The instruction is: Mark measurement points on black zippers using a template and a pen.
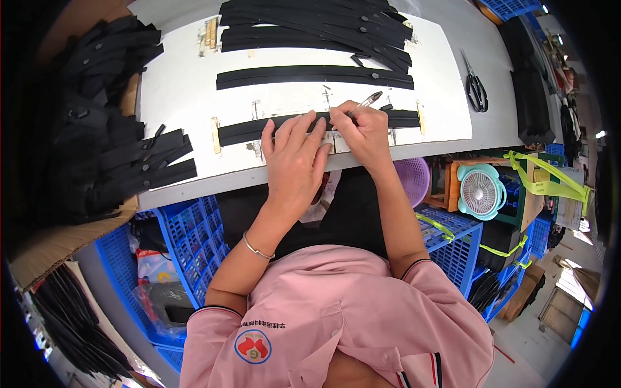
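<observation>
A black fabric strip (239,134) lies crosswise near the front edge of a white board (181,84). My left hand (292,158) rests on it with fingers outstretched, pressing the strip against the board. My right hand (367,134) is closed around a pen (370,99), its fingers over the same strip just right of my left hand. The pen's tip is hidden by the fingers. Beyond both hands, another black strip (291,76) with a small round grey piece lies apart, parallel to the first. Dark marks and small yellowish pieces (216,134) show on the board at the strip's ends.
A heap of black strips (291,32) covers the far board; more black pieces (110,71) pile up left. Black-handled scissors (477,94) lie right. Below the table are blue crates (191,252), a purple basket (413,181) and a teal fan (482,192).
</observation>
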A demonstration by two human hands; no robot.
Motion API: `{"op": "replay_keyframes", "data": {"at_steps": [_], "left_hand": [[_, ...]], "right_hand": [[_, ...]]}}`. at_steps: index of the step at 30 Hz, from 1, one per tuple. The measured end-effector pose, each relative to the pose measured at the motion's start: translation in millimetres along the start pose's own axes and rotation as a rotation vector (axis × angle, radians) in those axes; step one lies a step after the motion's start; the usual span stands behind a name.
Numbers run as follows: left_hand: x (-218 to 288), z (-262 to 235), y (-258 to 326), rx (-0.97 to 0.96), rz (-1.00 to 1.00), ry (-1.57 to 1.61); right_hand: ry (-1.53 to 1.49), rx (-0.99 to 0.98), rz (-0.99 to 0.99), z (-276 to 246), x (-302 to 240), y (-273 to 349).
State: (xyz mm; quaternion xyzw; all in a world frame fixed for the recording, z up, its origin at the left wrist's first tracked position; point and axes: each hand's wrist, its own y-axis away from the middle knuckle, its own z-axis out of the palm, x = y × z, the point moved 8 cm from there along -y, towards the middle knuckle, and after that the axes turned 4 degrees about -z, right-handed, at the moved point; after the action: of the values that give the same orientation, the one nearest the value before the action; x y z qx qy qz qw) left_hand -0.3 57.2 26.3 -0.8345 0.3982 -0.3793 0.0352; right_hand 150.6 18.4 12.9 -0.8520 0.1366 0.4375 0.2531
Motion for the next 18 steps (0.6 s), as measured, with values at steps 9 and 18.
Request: {"op": "replay_keyframes", "data": {"at_steps": [9, 18], "left_hand": [[1.3, 4.4, 0.1, -0.023, 0.008, -0.033], [3.4, 5.2, 0.2, -0.061, 0.013, -0.077]], "right_hand": [[0.038, -0.005, -0.147, -6.3, -12.0, 1.8], [-0.354, 0.406, 0.241, -111.8, 50.7, 20.2]]}}
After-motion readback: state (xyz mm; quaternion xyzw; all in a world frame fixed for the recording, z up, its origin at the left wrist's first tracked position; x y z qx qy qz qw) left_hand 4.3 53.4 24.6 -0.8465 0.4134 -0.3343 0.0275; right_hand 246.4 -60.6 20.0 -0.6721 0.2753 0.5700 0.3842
